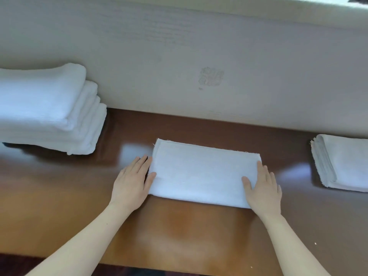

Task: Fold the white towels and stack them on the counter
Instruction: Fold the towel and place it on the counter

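A white towel (201,172), folded into a long rectangle, lies flat on the brown wooden counter (179,232) in the middle. My left hand (132,184) lies flat at its left end, thumb on the cloth and fingers straight beside the edge. My right hand (262,186) presses flat on its right end with straight fingers. A tall stack of folded white towels (45,110) stands at the left. A lower pile of thin white towels (342,162) sits at the right edge.
A pale wall (199,56) with a faint mark rises right behind the counter. The counter's front edge (159,268) runs along the bottom, with dark floor below it.
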A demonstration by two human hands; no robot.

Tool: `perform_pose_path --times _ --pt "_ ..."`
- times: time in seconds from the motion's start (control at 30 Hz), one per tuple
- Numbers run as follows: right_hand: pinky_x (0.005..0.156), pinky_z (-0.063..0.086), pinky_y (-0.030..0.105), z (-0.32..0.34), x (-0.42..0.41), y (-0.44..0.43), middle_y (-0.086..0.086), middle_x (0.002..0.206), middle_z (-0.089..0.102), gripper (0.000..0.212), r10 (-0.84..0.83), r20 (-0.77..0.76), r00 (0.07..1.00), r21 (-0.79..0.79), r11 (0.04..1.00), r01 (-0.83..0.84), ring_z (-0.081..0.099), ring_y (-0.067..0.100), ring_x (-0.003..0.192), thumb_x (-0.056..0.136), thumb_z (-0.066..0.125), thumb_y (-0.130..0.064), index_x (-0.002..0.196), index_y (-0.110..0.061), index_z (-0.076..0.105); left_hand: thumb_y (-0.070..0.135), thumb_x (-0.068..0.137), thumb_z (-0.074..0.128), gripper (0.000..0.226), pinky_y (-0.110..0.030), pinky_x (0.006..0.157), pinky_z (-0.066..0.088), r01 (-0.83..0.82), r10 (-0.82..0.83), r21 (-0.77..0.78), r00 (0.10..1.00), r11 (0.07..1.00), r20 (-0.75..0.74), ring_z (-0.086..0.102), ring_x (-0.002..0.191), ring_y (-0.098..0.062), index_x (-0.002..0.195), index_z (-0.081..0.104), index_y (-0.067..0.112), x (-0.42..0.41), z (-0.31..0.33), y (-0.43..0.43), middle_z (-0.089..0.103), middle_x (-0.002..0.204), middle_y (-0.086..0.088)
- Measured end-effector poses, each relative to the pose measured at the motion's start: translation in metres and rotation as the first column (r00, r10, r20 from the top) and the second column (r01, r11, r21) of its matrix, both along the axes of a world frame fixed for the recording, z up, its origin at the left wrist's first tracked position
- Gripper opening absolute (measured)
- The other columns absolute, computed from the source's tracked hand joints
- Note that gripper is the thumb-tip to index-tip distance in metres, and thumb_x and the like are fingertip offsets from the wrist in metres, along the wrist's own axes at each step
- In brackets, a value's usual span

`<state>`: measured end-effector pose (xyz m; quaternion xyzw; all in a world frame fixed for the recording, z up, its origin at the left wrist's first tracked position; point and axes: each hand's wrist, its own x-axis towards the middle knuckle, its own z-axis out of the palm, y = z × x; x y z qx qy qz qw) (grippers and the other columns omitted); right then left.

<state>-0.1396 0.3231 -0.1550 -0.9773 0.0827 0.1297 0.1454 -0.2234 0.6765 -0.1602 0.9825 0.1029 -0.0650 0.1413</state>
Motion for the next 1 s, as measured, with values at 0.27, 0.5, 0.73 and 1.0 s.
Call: perform_pose_path --times 0.27,0.5,0.73,1.0 --pt "0.087 0.044 0.038 0.007 0.006 0.020 0.017 0.127 0.059 0.048 -0.506 0.010 0.863 0.341 0.813 0.473 0.055 0.034 0.108 0.094 0.061 -0.029 0.132 -0.002 0.048 0.053 0.089 0.063 0.052 -0.042 0.086 0.052 -0.418 0.394 -0.488 0.905 0.766 -0.158 0.060 0.106 -0.021 0.128 0.053 0.019 0.023 0.007 -0.022 0.061 0.112 0.007" --pt "0.073 0.039 0.035 0.005 0.013 0.012 0.010 0.092 0.061 0.039 -0.484 -0.077 0.871 0.283 0.828 0.485 0.052 0.032 0.084 0.096 0.054 -0.046 0.095 -0.008 0.060 0.067 0.080 0.063 0.044 -0.033 0.066 0.046 -0.457 0.367 -0.400 0.886 0.794 -0.284 0.062 0.087 -0.021 0.088 0.055 0.024 0.045 0.013 -0.029 0.062 0.094 0.005" --pt "0.054 0.034 0.034 0.023 0.003 0.010 0.007 0.073 0.057 0.050 -0.434 0.057 0.899 0.377 0.843 0.383 0.051 0.023 0.065 0.091 0.057 -0.054 0.077 -0.007 0.049 0.060 0.079 0.070 0.041 -0.032 0.061 0.041 -0.429 0.358 -0.511 0.903 0.744 -0.237 0.059 0.079 -0.015 0.079 0.048 0.026 0.051 0.013 -0.040 0.061 0.087 0.007" --pt "0.057 0.035 0.033 0.072 0.001 0.015 -0.001 0.067 0.052 0.042 -0.301 0.251 0.920 0.457 0.875 0.162 0.049 0.015 0.066 0.095 0.053 -0.050 0.070 -0.018 0.047 0.058 0.078 0.072 0.038 -0.030 0.058 0.035 -0.407 0.441 -0.622 0.891 0.668 -0.109 0.056 0.076 -0.015 0.091 0.052 0.028 0.039 0.054 -0.029 0.056 0.083 0.014"
